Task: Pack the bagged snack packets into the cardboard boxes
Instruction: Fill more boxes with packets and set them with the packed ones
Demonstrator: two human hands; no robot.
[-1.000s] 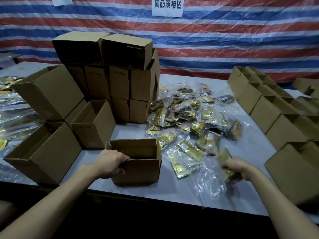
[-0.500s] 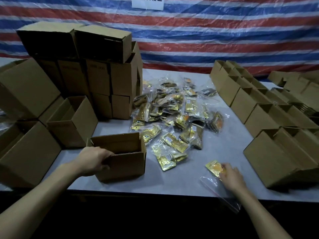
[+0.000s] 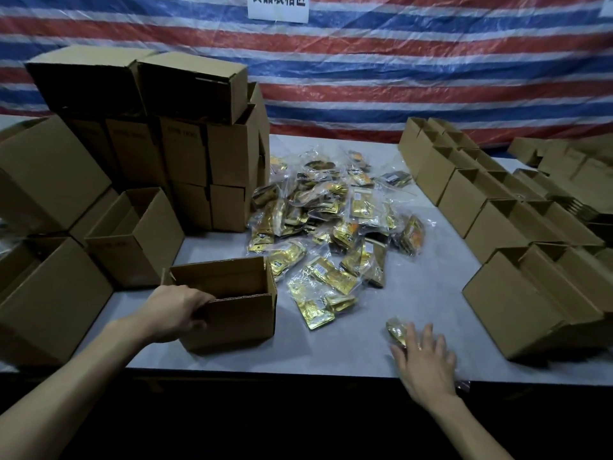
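The left hand (image 3: 175, 313) has its fingers curled round the near left corner of a small open cardboard box (image 3: 232, 310), gripping the corrugated wall; the box stands upright on the table (image 3: 431, 287), its top flaps up and its brown inside showing no packets. The right hand (image 3: 426, 358) lies palm down with fingers straight and spread, gripping nothing, pressing on a crinkled clear bag whose gold foil packet (image 3: 396, 330) shows just past the fingertips, near the table's front edge. The table is a flat, matt, pale grey sheet. Beyond both hands, at its middle, lies a loose pile of bagged snack packets (image 3: 331, 220): shiny gold and dark foil sachets in glossy transparent bags, overlapping and tilted every way, their printing too small to read. Left of the pile rises a stack of cardboard boxes (image 3: 185, 144), plain brown and rectangular, some on their sides, with faint dark stamped lettering that cannot be made out. Along the right runs a row of open boxes (image 3: 491, 224) set side by side, flaps upright. Behind hangs a woven tarpaulin (image 3: 414, 78) in red, white and blue stripes under a wrinkled clear film, and on it a white sign (image 3: 278, 8) with bold dark Chinese characters, cut off by the top edge.
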